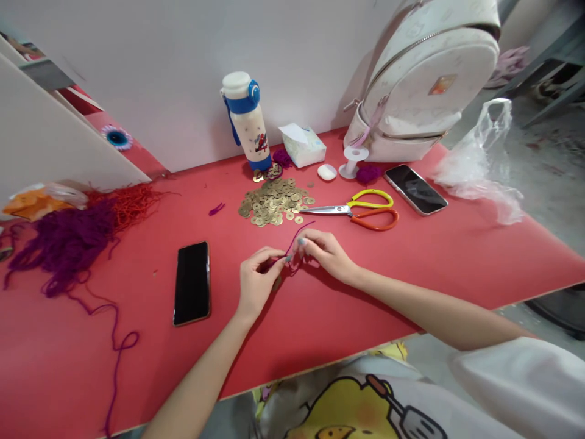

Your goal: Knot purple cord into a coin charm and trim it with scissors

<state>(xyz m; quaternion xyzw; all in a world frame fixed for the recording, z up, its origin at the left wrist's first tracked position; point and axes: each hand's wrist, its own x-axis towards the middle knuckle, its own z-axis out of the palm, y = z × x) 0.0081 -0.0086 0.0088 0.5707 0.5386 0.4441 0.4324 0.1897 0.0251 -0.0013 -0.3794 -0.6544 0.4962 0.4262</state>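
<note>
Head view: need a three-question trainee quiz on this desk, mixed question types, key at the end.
1. True or false: in the picture, the backpack stands left of the bottle.
2. The left hand pinches: A) a phone; B) purple thread; C) a spool.
3. Fill in: the blade tips of the scissors point toward a pile of ____.

Key: 1. False, it stands to the right. 2. B. 3. Coins.

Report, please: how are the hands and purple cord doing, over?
Left hand pinching purple cord. Right hand close beside it, grip unclear. Cord strand showing between hands. Coin pile and scissors lie beyond, not blocking.
</note>
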